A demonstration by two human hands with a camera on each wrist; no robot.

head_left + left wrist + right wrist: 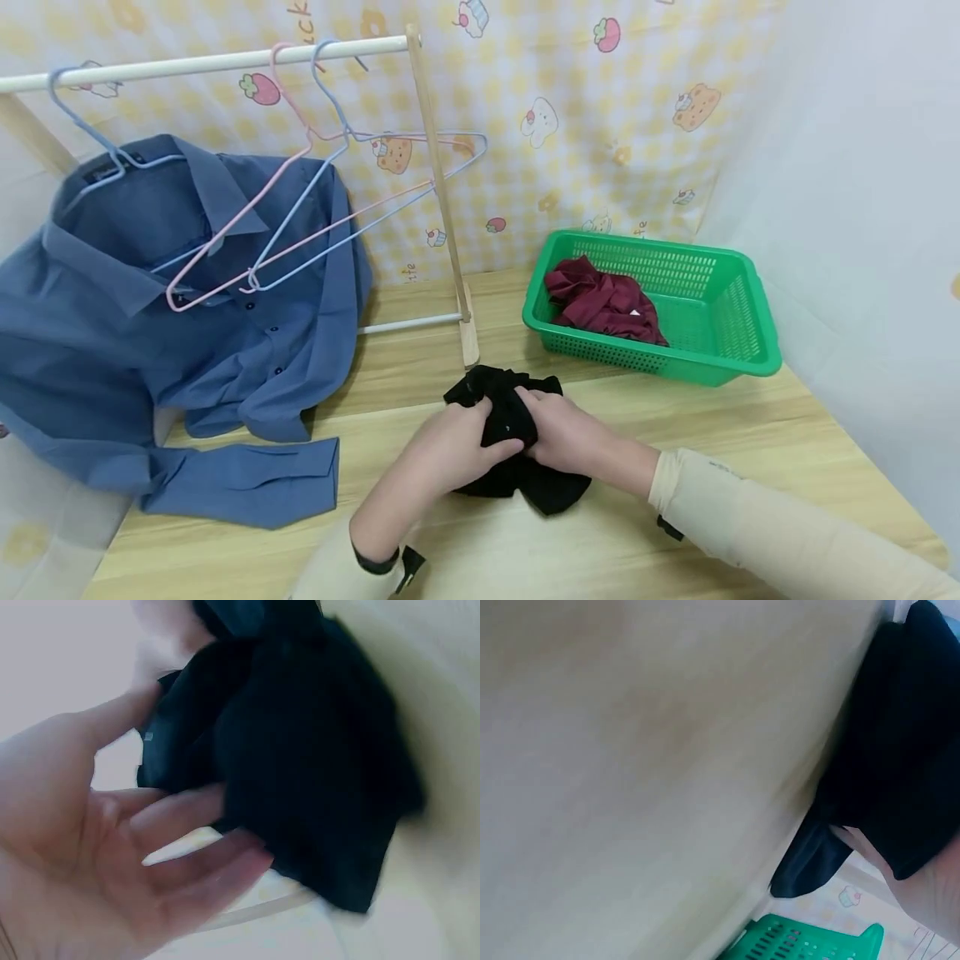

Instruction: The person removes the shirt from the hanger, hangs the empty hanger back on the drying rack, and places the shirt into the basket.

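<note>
A bunched black cloth garment (555, 487) is between both hands just above the wooden table; its exact kind cannot be made out. My left hand (457, 446) pinches its left side, thumb towards the middle. On the right side my right hand (558, 425) grips the same garment. In the left wrist view, the left hand's (112, 832) thumb and fingers lie around an edge of the black fabric (315, 750). Most of the right hand (922, 892) is hidden behind dark folds (907, 750) in the right wrist view.
A green basket (720, 371) with a crumpled maroon garment (607, 300) stands at the back right. To the left, a blue shirt (217, 333) hangs on a rack (438, 183), its sleeve lying on the table (405, 375). Pink (288, 167) and blue hangers (330, 162) hang beside it.
</note>
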